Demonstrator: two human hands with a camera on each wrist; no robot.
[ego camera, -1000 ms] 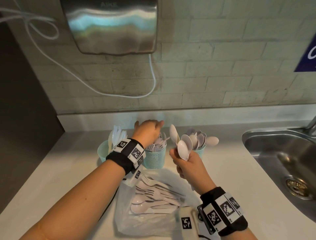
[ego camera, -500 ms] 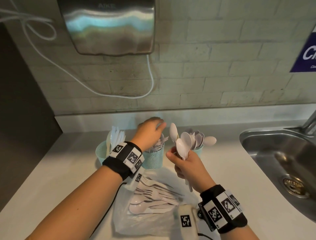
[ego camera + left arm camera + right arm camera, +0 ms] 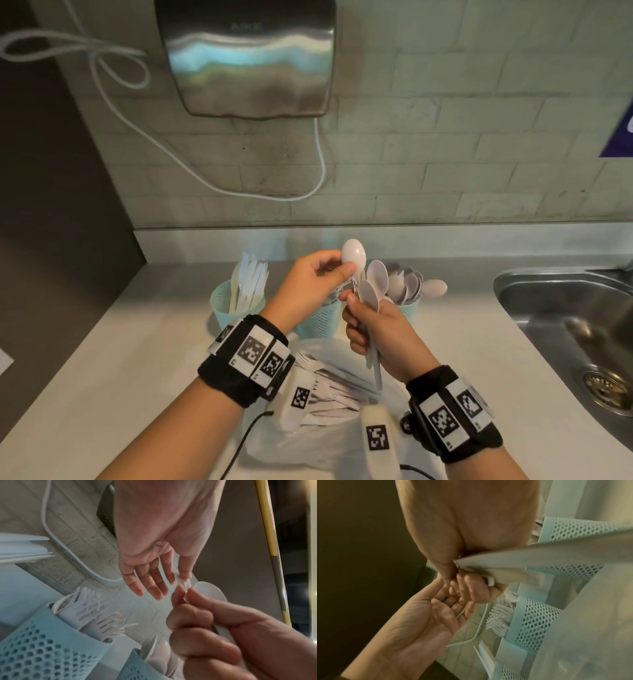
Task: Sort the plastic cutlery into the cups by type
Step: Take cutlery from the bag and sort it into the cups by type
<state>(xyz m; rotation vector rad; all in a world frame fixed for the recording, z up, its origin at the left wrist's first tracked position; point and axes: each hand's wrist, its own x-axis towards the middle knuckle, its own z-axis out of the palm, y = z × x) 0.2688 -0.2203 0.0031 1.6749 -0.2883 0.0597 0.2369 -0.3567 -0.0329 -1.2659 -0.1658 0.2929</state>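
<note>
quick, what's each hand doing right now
Left hand: pinching one white spoon from the bunch.
Right hand: gripping a bunch of spoons.

Faint embossed "AIKE" on the steel hand dryer [image 3: 251,56]; blue wall sign [image 3: 621,135] unreadable

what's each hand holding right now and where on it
The right hand grips a bunch of white spoons by their handles. The left hand pinches something at that bunch, apparently a fork; the held part is hidden.
</note>
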